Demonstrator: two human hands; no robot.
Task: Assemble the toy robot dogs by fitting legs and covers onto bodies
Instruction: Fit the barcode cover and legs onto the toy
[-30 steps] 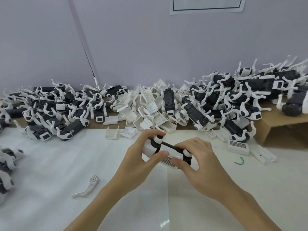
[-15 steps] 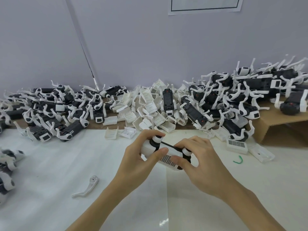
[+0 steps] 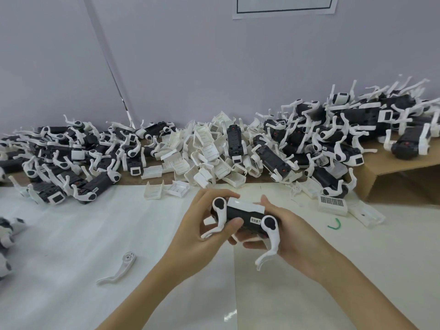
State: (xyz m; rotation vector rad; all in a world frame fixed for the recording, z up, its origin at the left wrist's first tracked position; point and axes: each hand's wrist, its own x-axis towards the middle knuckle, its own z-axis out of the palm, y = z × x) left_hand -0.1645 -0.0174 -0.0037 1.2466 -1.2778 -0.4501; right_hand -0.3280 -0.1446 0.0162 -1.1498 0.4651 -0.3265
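Loose leg (image 3: 119, 267): flat on the white table (image 3: 71, 234), at 8 o'clock from the hands, nearer the left one.
Left hand (image 3: 202, 225): curled round the front end of the toy dog (image 3: 245, 215), thumb pressed on its black side.
Right hand (image 3: 292, 232): cupped under the rear end, fingers wrapped beneath.
Long axis: 10 to 4 o'clock, white cover up, two legs hanging toward the viewer.
Likely next: cover seated, so turning or setting aside.
Covers pile (image 3: 204, 158): 12 o'clock, well apart.
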